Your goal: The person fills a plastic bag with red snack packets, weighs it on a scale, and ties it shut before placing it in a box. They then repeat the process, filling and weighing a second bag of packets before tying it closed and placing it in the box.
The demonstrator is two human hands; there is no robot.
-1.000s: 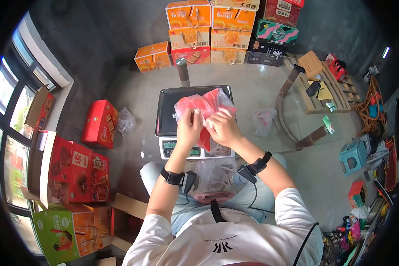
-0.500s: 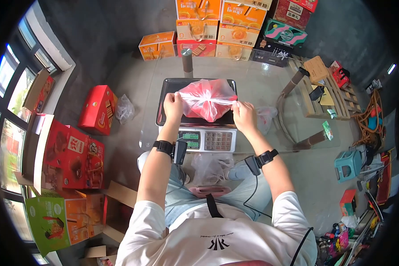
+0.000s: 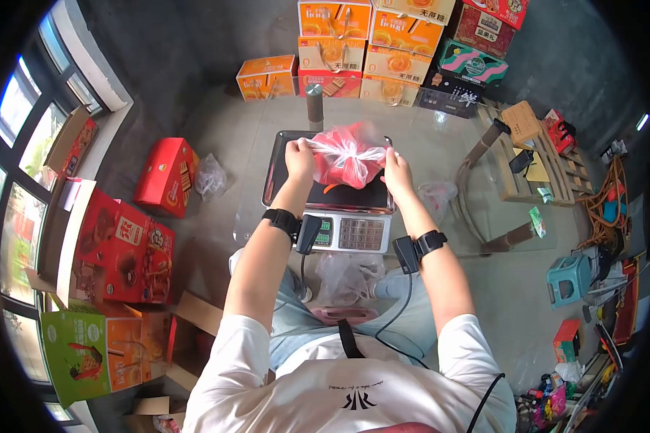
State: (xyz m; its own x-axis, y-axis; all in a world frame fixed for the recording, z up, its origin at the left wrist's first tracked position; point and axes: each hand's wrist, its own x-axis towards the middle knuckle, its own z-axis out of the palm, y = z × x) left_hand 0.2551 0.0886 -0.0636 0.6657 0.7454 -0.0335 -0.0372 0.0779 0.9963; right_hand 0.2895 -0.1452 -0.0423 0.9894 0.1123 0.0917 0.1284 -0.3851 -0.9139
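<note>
A clear plastic bag (image 3: pixel 349 160) with red contents is over the black tray of a digital scale (image 3: pixel 365 232), its twisted ends knotted in the middle. My left hand (image 3: pixel 300 159) is closed on the bag's left end. On the other side my right hand (image 3: pixel 396 175) grips the right end, so the plastic is stretched between both fists. Below the bag, a small orange-red curve shows on the dark tray (image 3: pixel 285 189). Green digits glow on the scale's display, partly covered by the device on my left wrist.
The scale stands on a glass table (image 3: pixel 440 144). Stacked orange boxes (image 3: pixel 332 54) are at the back. Left are red cartons (image 3: pixel 167 177) and a crumpled plastic bag (image 3: pixel 211 178). A wooden pallet (image 3: pixel 516 169) and blue stool (image 3: pixel 567 280) lie right. Another plastic bag (image 3: pixel 437 196) is near my right hand.
Both hands and the bag have shifted slightly up and right in view, uncovering more of the tray's front. The bag looks tipped away, and the orange-red curve beneath it now shows.
</note>
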